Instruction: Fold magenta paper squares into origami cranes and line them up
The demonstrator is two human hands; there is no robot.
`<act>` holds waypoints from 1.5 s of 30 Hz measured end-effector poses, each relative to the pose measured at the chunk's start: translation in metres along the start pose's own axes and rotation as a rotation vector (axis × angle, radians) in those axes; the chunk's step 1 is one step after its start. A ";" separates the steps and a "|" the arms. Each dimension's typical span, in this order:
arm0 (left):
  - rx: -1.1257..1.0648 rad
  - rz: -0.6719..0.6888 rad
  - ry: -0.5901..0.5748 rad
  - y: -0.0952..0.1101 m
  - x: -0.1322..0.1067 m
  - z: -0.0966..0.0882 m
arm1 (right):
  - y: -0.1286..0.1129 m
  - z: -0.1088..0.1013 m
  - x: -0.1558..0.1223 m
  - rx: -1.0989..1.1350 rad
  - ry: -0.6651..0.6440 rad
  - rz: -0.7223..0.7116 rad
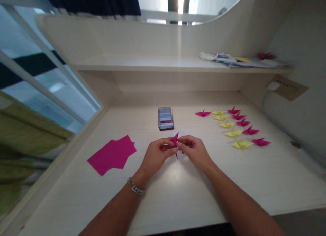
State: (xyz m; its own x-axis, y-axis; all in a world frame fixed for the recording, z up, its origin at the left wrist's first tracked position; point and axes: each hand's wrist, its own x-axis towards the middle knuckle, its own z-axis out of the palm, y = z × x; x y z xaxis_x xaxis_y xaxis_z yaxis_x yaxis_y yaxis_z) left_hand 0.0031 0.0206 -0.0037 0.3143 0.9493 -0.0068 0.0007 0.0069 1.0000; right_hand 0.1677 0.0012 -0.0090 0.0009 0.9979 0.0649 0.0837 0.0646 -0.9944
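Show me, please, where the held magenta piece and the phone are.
Held magenta piece (174,139), head view: its visible upper part.
Phone (166,118), head view: middle of its screen.

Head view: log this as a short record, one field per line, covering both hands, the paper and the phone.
Left hand: pinching a pink folded piece
Right hand: pinching the same piece
Yellow birds: five, in a slanting row at the right
Pink birds: six; five right of the yellow row, one left of its far end
Pink sheets: overlapping, flat, left of the hands
Phone: lying beyond the hands, screen pixelated
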 end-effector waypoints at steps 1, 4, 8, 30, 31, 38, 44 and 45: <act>-0.006 -0.002 -0.005 0.000 0.000 0.000 | 0.001 0.000 0.001 0.012 -0.003 0.006; -0.039 -0.016 -0.022 0.001 -0.001 0.000 | 0.002 -0.001 0.002 0.052 -0.024 0.026; -0.090 -0.022 -0.037 0.002 -0.001 0.000 | 0.002 -0.001 0.002 0.086 -0.061 0.060; 0.051 0.055 0.036 -0.004 -0.001 0.005 | -0.004 0.002 -0.005 -0.327 0.064 -0.106; 0.054 0.076 0.037 -0.005 -0.002 0.005 | -0.004 0.003 -0.005 -0.350 0.085 -0.110; 0.017 0.098 0.015 -0.005 -0.002 0.006 | 0.004 0.005 -0.002 -0.072 0.047 0.000; -0.001 0.049 0.004 0.000 -0.003 0.006 | 0.006 0.003 0.000 0.032 -0.049 0.043; -0.002 0.043 0.004 0.000 -0.003 0.006 | 0.005 0.003 0.000 -0.010 -0.046 0.024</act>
State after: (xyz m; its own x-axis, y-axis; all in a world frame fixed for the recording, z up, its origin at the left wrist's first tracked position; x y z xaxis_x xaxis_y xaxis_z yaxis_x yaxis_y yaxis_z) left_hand 0.0077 0.0158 -0.0035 0.3098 0.9501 0.0364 -0.0148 -0.0335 0.9993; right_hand 0.1656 0.0012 -0.0145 -0.0430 0.9984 0.0374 0.0943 0.0413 -0.9947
